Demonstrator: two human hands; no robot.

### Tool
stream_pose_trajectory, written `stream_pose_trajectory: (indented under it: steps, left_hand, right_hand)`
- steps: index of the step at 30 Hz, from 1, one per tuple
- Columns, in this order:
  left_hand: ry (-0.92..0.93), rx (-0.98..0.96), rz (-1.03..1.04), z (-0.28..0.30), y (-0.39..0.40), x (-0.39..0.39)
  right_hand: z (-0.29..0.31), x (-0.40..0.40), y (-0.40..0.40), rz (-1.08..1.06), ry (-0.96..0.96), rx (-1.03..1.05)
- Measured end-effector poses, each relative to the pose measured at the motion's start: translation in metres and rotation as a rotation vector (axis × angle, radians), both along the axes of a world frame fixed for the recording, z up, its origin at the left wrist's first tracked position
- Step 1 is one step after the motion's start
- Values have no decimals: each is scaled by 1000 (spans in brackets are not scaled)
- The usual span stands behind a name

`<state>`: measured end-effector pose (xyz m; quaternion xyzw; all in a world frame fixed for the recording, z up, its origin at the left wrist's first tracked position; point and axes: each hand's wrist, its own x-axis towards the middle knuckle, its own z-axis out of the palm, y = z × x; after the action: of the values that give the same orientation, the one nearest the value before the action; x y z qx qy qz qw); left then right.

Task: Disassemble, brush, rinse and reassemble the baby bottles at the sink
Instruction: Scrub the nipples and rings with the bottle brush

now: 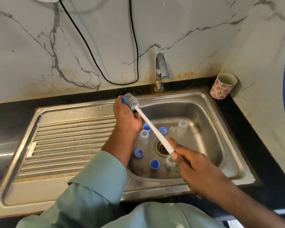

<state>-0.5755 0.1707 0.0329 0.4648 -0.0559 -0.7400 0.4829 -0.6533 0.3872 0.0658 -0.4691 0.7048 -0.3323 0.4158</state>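
Note:
My left hand grips a blue bottle part above the sink's left rim. The grey bristle head of a white bottle brush lies against that part. My right hand holds the brush's white handle at its lower end. Down in the steel sink basin stand clear bottle bodies and another bottle partly behind my right thumb. Several blue caps and rings lie around the drain.
A steel tap rises behind the basin. A ribbed draining board stretches to the left. A cup with red flower print stands on the black counter at the back right. A black cable hangs on the marble wall.

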Motion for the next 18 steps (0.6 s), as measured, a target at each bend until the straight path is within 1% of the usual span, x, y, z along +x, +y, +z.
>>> stream_pose_trajectory:
  steps: [2, 4, 7, 9, 13, 15, 17, 18]
  left_hand:
    - [-78, -68, -40, -1, 9, -8]
    - [-58, -107, -69, 2, 16, -12]
    - [-45, -142, -67, 7, 9, -4]
    - [-61, -147, -76, 3, 12, 0]
    - [1, -157, -112, 3, 33, -8]
    - [26, -141, -58, 7, 28, -7]
    - [5, -105, -3, 5, 18, -3]
    - [-24, -112, -18, 4, 16, -3]
  right_hand:
    - [-1, -1, -10, -47, -6, 10]
    - [1, -3, -21, -87, -11, 3]
    - [1, -4, -8, -94, -47, -8]
    - [4, -5, 3, -94, -55, 12]
    - [2, -19, -9, -122, 8, 42]
    - [3, -20, -7, -109, 27, 51]
    - [2, -13, 3, -90, 12, 70]
    - [2, -9, 3, -80, 14, 78]
